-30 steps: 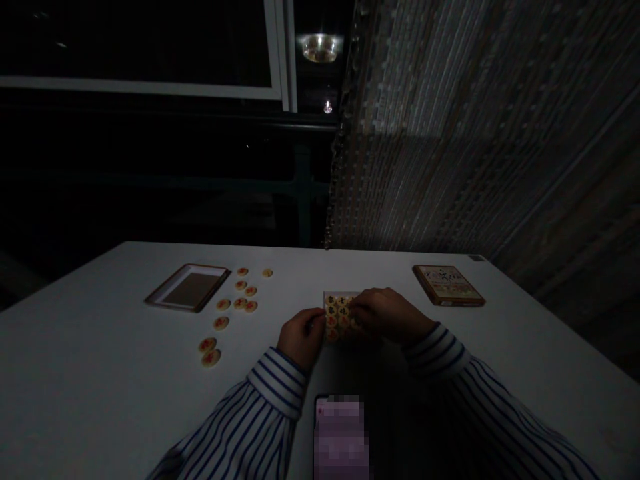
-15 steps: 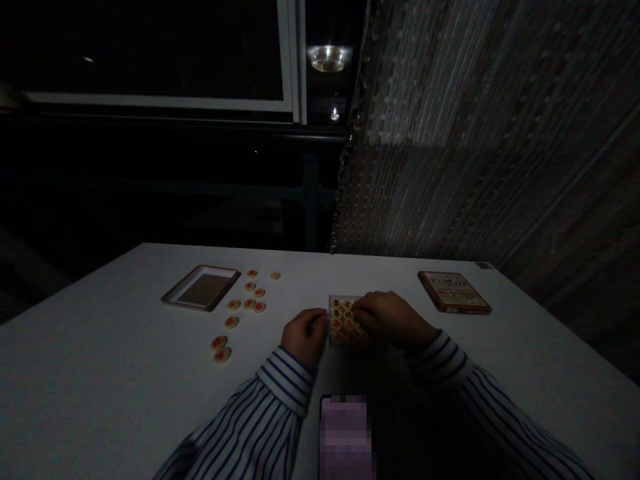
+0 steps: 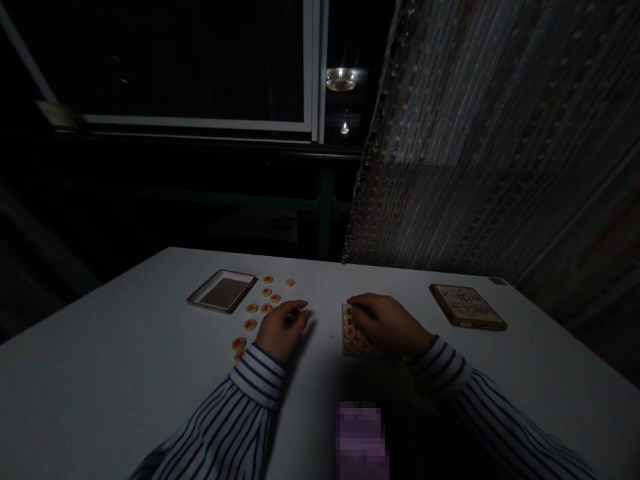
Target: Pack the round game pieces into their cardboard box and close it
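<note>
Nine loose discs (image 3: 250, 325) show; the left hand (image 3: 280, 331) has fingers spread; the right hand (image 3: 390, 325) covers one disc-filled tray (image 3: 343, 337), grip unclear.

Looks like a dim indoor sitting corner, in a home or perhaps a café; cannot be told which. Has a plain, smooth white tabletop (image 3: 150, 347), backed by a tall grey-brown curtain (image 3: 450, 120) of fine shiny strings and a white straight-edged window frame (image 3: 315, 73) around dark panes. Includes a round, gold-toned, glassy lamp (image 3: 341, 80), hung or merely reflected. Leans towards leisure, with round cream game discs (image 3: 250, 325) bearing red characters and a flat brown-edged box (image 3: 469, 307) with a printed cover.
</note>
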Demonstrator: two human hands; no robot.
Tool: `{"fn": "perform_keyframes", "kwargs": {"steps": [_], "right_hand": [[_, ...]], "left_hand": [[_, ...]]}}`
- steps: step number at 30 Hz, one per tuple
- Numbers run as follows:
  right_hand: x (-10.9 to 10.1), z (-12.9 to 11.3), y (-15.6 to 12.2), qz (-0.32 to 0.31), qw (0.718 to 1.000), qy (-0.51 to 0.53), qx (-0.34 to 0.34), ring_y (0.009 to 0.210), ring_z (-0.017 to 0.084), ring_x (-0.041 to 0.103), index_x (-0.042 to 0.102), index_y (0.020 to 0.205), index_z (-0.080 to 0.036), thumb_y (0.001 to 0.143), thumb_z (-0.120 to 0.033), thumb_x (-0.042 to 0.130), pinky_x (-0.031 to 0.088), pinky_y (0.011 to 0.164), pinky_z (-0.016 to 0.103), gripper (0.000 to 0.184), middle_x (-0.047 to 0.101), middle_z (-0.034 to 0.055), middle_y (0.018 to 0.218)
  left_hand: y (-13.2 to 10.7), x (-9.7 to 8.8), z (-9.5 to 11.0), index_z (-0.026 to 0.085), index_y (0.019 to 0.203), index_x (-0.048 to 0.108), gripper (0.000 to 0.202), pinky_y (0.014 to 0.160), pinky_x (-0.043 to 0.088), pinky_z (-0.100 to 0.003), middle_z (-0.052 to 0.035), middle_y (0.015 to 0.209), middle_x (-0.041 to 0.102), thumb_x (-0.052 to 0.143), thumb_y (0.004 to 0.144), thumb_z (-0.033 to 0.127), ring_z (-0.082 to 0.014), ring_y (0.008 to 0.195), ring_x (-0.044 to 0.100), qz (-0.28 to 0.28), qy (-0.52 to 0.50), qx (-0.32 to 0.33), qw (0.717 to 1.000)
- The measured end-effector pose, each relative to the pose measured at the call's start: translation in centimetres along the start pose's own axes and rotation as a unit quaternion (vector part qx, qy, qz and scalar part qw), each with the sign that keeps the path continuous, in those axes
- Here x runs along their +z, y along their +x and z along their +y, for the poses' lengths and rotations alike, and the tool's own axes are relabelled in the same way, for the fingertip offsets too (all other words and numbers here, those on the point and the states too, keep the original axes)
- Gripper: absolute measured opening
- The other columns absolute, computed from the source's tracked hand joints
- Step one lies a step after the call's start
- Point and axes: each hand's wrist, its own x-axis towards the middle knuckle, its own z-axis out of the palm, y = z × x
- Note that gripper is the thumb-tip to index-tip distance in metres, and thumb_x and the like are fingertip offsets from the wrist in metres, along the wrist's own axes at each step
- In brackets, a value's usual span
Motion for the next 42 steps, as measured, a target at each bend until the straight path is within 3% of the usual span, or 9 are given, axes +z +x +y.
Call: {"fn": "perform_keyframes", "kwargs": {"steps": [4, 9, 14, 19, 27, 35, 42], "right_hand": [[0.2, -1.6, 1.4, -0.023, 0.998, 0.049, -0.008, 0.093, 0.016, 0.055, 0.057, 0.106, -0.018, 0.081, -0.028, 0.038, 0.039, 0.082, 0.025, 0.033, 0.062, 0.0046, 0.102], [0.9, -3.7, 3.4, -0.067, 0.997, 0.021, -0.026, 0.092, 0.017, 0.056, 0.057, 0.107, -0.017, 0.080, -0.028, 0.039, 0.039, 0.082, 0.027, 0.034, 0.062, 0.0064, 0.102], [2.2, -5.2, 5.5, -0.084, 0.995, 0.001, -0.052, 0.087, 0.016, 0.057, 0.056, 0.108, -0.017, 0.080, -0.030, 0.039, 0.040, 0.077, 0.025, 0.035, 0.063, 0.0061, 0.098], [3.6, -6.3, 7.4, -0.088, 0.993, -0.019, -0.079, 0.090, 0.017, 0.056, 0.056, 0.107, -0.017, 0.080, -0.030, 0.038, 0.038, 0.077, 0.025, 0.035, 0.063, 0.0064, 0.100], [6.1, -7.8, 9.3, -0.112, 0.989, -0.039, -0.088, 0.091, 0.017, 0.056, 0.058, 0.104, -0.019, 0.081, -0.028, 0.037, 0.037, 0.078, 0.025, 0.032, 0.062, 0.0061, 0.100], [7.7, -8.7, 10.1, -0.126, 0.987, -0.043, -0.091, 0.096, 0.018, 0.054, 0.056, 0.106, -0.020, 0.082, -0.027, 0.036, 0.037, 0.077, 0.027, 0.032, 0.060, 0.0067, 0.105], [8.1, -8.6, 10.0, -0.124, 0.986, -0.043, -0.098, 0.092, 0.018, 0.055, 0.058, 0.102, -0.020, 0.083, -0.029, 0.033, 0.037, 0.074, 0.027, 0.032, 0.062, 0.0058, 0.101]], "left_hand": [[1.2, -2.9, -1.3, 0.015, 0.092, 0.062, 0.037, 0.074, 0.048, -0.032, -0.0074, 0.090, 0.066, 0.051, 0.069, 0.042, -0.0183, 0.077, 0.061, -0.007, 0.028, -0.008, 1.000], [2.7, -6.4, -4.2, 0.018, 0.095, 0.062, 0.038, 0.073, 0.048, -0.031, -0.0065, 0.095, 0.065, 0.050, 0.069, 0.043, -0.0202, 0.081, 0.061, -0.012, 0.099, -0.019, 0.995], [3.5, -8.3, -7.7, 0.017, 0.097, 0.062, 0.038, 0.079, 0.045, -0.032, -0.0069, 0.098, 0.064, 0.048, 0.070, 0.041, -0.0224, 0.091, 0.058, 0.022, 0.138, 0.010, 0.990], [3.7, -8.6, -9.6, 0.017, 0.095, 0.062, 0.038, 0.081, 0.043, -0.034, -0.0089, 0.097, 0.064, 0.048, 0.071, 0.042, -0.0235, 0.091, 0.057, -0.009, 0.174, 0.049, 0.984], [3.7, -7.9, -10.3, 0.020, 0.095, 0.062, 0.029, 0.084, 0.039, -0.035, -0.0084, 0.097, 0.063, 0.047, 0.075, 0.035, -0.0225, 0.093, 0.053, -0.039, 0.243, 0.094, 0.965], [3.5, -7.8, -9.8, 0.024, 0.094, 0.062, 0.025, 0.097, 0.022, -0.045, -0.0070, 0.100, 0.062, 0.053, 0.071, 0.028, -0.0238, 0.104, 0.048, -0.035, 0.263, 0.087, 0.960], [3.4, -7.6, -9.4, 0.025, 0.096, 0.060, 0.026, 0.098, 0.015, -0.051, -0.0071, 0.101, 0.062, 0.052, 0.072, 0.028, -0.0241, 0.108, 0.046, -0.041, 0.300, 0.076, 0.950]]}}
